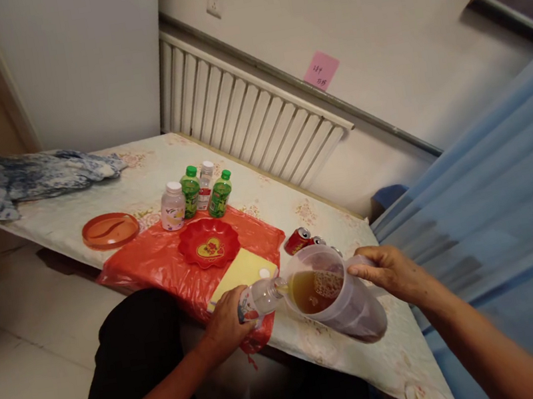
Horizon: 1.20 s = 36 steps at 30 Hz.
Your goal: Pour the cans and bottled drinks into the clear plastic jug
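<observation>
My left hand (pixel 229 327) is closed around a clear plastic bottle (pixel 264 296) with a printed label, tilted so its mouth meets the rim of a pitcher. The translucent plastic pitcher (pixel 355 313) leans toward the bottle and holds brown, foamy liquid (pixel 311 291). Its handle is gripped by my right hand (pixel 392 272). A little of the liquid shows at the bottle's mouth. Just behind the bottle, a white cap (pixel 264 273) rests on a yellow sheet (pixel 240 271). Red drink cans (pixel 298 240) stand behind the pitcher, partly hidden by it.
On a red plastic bag (pixel 140 266) sits a red scalloped dish (pixel 194 255). Green-capped bottles (pixel 218 197) and a white-capped bottle (pixel 173 207) stand behind it. An orange plate (pixel 100 234) and bunched blue cloth (pixel 50 173) lie left. A blue curtain (pixel 500 203) hangs right.
</observation>
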### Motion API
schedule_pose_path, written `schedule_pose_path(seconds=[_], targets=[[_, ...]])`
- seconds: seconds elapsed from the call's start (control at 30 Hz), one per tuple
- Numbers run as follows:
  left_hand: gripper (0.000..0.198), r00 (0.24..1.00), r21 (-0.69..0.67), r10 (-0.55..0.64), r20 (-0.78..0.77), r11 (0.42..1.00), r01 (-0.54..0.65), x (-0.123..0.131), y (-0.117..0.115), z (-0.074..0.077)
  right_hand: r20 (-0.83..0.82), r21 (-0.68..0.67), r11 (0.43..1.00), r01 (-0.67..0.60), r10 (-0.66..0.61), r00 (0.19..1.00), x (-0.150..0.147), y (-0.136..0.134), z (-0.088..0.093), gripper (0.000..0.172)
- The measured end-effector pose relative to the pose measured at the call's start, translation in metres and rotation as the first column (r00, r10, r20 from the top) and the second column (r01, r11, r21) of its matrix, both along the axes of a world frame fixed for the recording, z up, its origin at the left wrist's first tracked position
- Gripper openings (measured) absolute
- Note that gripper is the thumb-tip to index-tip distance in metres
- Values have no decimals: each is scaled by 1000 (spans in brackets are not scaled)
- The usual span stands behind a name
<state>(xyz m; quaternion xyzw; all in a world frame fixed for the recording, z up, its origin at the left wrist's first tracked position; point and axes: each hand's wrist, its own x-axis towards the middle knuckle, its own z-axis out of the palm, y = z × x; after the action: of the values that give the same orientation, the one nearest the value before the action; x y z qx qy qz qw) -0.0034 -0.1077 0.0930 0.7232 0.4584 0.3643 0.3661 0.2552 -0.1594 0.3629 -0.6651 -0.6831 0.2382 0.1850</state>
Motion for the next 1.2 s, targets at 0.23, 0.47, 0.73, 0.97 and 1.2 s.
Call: schedule_pose_path(seconds=[0.23,0.47,0.73,0.97,1.2], targets=[[57,1000,30,-3,9,1000,3,0,-1,0,44,-32,999,-22,23,999,-1,-1,4,48],[57,1000,54,3,10,999,-3,-1,-1,-1,65,-66,997,-36,41,997,-1,0,4,49],[58,1000,66,7,1,998,-7,-1,-1,-7,77,-92,995,-27,34,996,-4,0,7,50],[60,1000,52,-4,-15,999,5,-2,-2,-6,68,-94,995,-35,41,997,-5,2,6,49],[60,1000,32,-10,-19,999,11,-3,-2,-7,65,-95,994,-47,54,996,-4,4,5,49]])
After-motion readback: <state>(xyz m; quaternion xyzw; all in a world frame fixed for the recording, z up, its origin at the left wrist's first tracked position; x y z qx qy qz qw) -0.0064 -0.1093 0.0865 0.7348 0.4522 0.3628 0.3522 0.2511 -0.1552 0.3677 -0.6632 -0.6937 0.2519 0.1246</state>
